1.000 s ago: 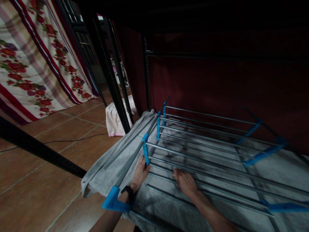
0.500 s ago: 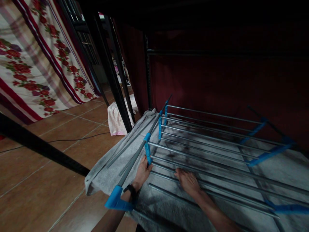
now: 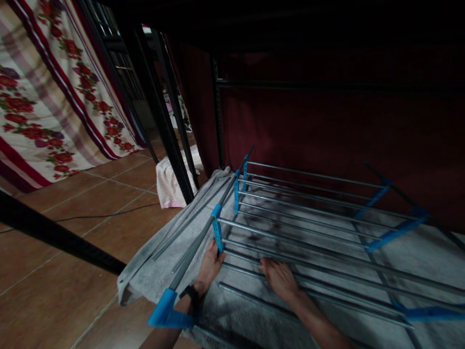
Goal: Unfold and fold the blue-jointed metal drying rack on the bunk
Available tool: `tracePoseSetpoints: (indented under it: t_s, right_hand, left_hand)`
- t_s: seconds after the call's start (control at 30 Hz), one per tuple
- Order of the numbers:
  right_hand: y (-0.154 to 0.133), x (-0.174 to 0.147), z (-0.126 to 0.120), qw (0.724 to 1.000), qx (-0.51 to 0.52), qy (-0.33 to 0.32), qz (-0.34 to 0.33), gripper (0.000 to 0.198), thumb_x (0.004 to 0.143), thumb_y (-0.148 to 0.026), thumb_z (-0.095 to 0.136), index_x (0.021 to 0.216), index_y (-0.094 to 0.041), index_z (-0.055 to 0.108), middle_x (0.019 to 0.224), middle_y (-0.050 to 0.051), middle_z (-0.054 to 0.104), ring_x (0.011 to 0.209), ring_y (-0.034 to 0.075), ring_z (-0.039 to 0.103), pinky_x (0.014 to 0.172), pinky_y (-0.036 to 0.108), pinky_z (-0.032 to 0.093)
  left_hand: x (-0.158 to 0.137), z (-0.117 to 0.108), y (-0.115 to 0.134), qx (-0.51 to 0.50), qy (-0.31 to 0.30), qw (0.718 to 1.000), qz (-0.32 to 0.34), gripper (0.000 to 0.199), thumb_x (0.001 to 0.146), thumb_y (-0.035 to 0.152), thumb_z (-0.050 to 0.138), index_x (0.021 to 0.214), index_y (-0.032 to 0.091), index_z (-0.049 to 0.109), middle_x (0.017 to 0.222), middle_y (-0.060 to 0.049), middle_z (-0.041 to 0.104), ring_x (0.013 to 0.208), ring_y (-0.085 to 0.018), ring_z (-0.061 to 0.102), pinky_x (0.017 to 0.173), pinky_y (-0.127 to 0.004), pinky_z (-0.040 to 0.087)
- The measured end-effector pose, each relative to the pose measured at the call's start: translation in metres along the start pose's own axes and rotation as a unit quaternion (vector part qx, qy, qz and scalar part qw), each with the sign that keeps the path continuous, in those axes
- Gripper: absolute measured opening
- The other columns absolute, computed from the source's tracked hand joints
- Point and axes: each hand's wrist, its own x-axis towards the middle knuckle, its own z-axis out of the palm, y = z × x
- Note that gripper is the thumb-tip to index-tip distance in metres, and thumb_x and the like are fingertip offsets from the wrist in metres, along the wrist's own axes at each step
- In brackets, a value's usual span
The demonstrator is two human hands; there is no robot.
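A rack of grey metal rods (image 3: 305,237) with blue plastic brackets lies over a grey blanket. My left hand (image 3: 210,264), a dark band on its wrist, is closed around the lower end of a blue bracket (image 3: 217,233) on the left side tube. To the right of it, my right hand (image 3: 279,278) has its fingers curled over one of the thin rods. Nearer to me is a rod (image 3: 254,298) whose left end touches no bracket. A blue corner piece (image 3: 165,310) caps the side tube beside my left forearm.
The grey blanket (image 3: 145,281) hangs over the edge of a black metal frame (image 3: 54,235). Dark posts (image 3: 174,160) rise on the left, and a maroon cloth (image 3: 308,126) closes the back. A cable (image 3: 109,214) crosses the tiled floor near a striped cloth (image 3: 169,184).
The view has shifted slightly, so the scene sits a little further left and lower. Both hands keep their places on the rack.
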Motion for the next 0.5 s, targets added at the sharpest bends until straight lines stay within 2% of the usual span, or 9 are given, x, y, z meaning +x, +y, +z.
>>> tracePoseSetpoints:
  t_s: [0.2, 0.37, 0.5]
  right_hand:
    - [0.0011, 0.0045, -0.0003, 1.000, 0.007, -0.014, -0.009, 0.030, 0.105, -0.028, 0.035, 0.109, -0.020, 0.063, 0.104, 0.009, 0.076, 0.101, 0.023, 0.071, 0.080, 0.031, 0.047]
    - [-0.0003, 0.0035, 0.0036, 1.000, -0.005, 0.008, -0.006, 0.031, 0.106, -0.030, 0.034, 0.109, -0.021, 0.064, 0.102, 0.008, 0.076, 0.096, 0.023, 0.072, 0.079, 0.031, 0.047]
    - [-0.0005, 0.0013, 0.0064, 0.999, 0.013, 0.029, -0.005, 0.029, 0.105, -0.032, 0.037, 0.114, -0.022, 0.063, 0.109, 0.008, 0.074, 0.103, 0.024, 0.069, 0.086, 0.033, 0.048]
  left_hand:
    - [-0.0008, 0.0003, -0.0033, 0.009, -0.001, 1.000, 0.016, 0.038, 0.088, 0.028, 0.056, 0.123, 0.017, 0.064, 0.131, -0.014, 0.058, 0.132, -0.030, 0.048, 0.119, -0.051, 0.035]
    - [-0.0013, 0.0018, -0.0069, 0.034, 0.000, 0.999, 0.004, 0.039, 0.087, 0.027, 0.053, 0.124, 0.017, 0.062, 0.134, -0.015, 0.058, 0.133, -0.030, 0.048, 0.120, -0.052, 0.034]
    - [0.0015, 0.0020, -0.0074, 0.049, 0.000, 0.999, 0.002, 0.041, 0.087, 0.031, 0.052, 0.124, 0.015, 0.061, 0.131, -0.016, 0.059, 0.130, -0.029, 0.050, 0.119, -0.050, 0.036]
